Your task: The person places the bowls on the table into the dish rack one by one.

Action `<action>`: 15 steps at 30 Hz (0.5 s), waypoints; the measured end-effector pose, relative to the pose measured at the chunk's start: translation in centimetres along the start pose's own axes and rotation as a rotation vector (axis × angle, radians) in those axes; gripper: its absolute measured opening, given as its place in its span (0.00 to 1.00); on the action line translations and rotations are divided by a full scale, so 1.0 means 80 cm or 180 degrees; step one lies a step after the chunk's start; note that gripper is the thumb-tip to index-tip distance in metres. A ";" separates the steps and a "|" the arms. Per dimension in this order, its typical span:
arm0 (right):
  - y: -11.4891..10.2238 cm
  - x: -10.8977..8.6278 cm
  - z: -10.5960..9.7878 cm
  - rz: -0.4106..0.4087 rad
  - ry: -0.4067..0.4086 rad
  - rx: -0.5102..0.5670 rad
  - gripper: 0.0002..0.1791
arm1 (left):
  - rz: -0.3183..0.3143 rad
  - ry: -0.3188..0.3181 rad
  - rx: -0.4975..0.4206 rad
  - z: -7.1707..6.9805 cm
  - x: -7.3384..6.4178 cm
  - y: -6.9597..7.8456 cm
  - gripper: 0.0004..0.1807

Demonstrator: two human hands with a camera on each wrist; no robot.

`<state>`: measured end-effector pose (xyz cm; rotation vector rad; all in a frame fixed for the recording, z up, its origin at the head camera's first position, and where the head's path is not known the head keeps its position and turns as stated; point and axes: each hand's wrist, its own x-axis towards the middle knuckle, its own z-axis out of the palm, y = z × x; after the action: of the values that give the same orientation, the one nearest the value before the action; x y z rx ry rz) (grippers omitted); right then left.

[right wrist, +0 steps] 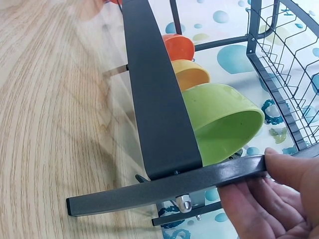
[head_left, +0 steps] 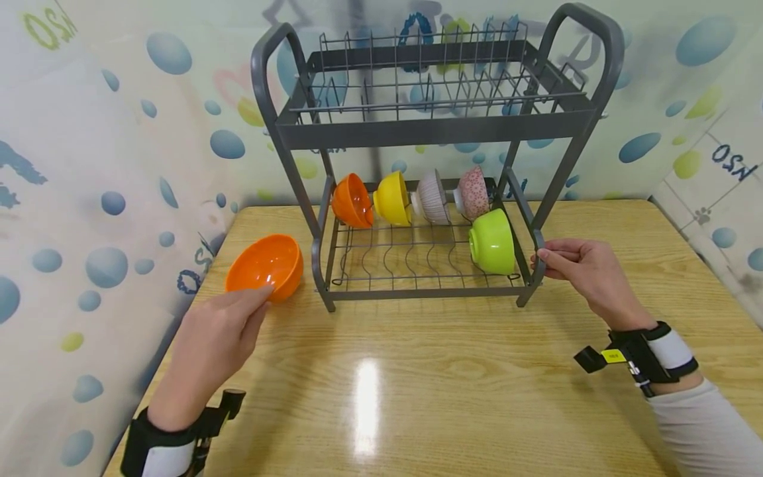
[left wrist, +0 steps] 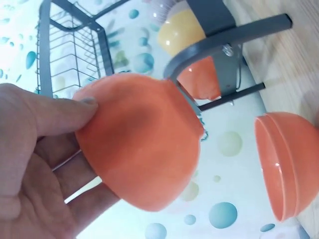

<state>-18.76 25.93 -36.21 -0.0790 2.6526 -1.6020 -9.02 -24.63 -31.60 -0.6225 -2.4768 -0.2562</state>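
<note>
My left hand (head_left: 217, 331) pinches the rim of an orange bowl (left wrist: 144, 139), thumb outside, left of the rack. A second orange bowl (left wrist: 294, 164) sits on the table in the left wrist view; in the head view only one orange bowl (head_left: 280, 262) shows by that hand. My right hand (head_left: 587, 271) grips the lower right side bar of a grey two-tier dish rack (head_left: 417, 293). On its lower tier, tilted on their sides, stand an orange bowl (head_left: 352, 202), a yellow bowl (head_left: 391, 199), a striped bowl (head_left: 432, 199) and a pink-patterned bowl (head_left: 474, 192), with a green bowl (head_left: 493, 243) in front.
The rack's upper tier (head_left: 429, 132) is a wire basket between two curved handles. It stands on a wooden table (head_left: 453, 371) before a wall (head_left: 137, 218) with coloured dots. The table's left edge runs close to my left arm.
</note>
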 end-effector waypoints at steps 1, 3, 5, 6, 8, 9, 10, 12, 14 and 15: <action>0.000 0.000 0.000 0.0001 0.0002 -0.0010 0.31 | 0.0064 0.0004 -0.0047 -0.001 0.001 0.003 0.15; -0.001 -0.001 0.000 0.0004 0.0004 -0.0036 0.31 | 0.0191 0.0016 -0.0150 -0.003 0.005 0.009 0.17; -0.001 -0.001 -0.001 0.0004 0.0007 -0.0064 0.31 | 0.0317 0.0038 -0.0249 -0.003 0.009 0.016 0.17; -0.002 -0.002 -0.001 0.0004 0.0009 -0.0077 0.31 | 0.0380 0.0054 -0.0289 -0.003 0.011 0.019 0.17; -0.002 -0.002 -0.001 0.0011 0.0009 -0.0090 0.31 | 0.0493 0.0068 -0.0366 -0.001 0.015 0.025 0.12; -0.002 -0.002 -0.002 0.0016 0.0011 -0.0096 0.31 | 0.0543 0.0073 -0.0402 0.000 0.017 0.027 0.11; -0.002 -0.003 -0.002 0.0021 0.0013 -0.0103 0.31 | 0.0584 0.0068 -0.0444 0.001 0.019 0.029 0.11; -0.002 -0.003 -0.002 0.0030 0.0018 -0.0132 0.31 | 0.0660 0.0057 -0.0500 0.004 0.023 0.034 0.13; -0.003 -0.003 -0.001 0.0020 0.0016 -0.0182 0.31 | 0.0716 0.0042 -0.0538 0.008 0.027 0.038 0.12; -0.003 -0.002 -0.001 0.0012 0.0015 -0.0209 0.31 | 0.0744 0.0031 -0.0558 0.009 0.029 0.040 0.10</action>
<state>-18.59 25.88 -35.96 -0.0722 2.7073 -1.5158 -9.51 -20.74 -30.75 -0.9731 -2.3609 -0.3861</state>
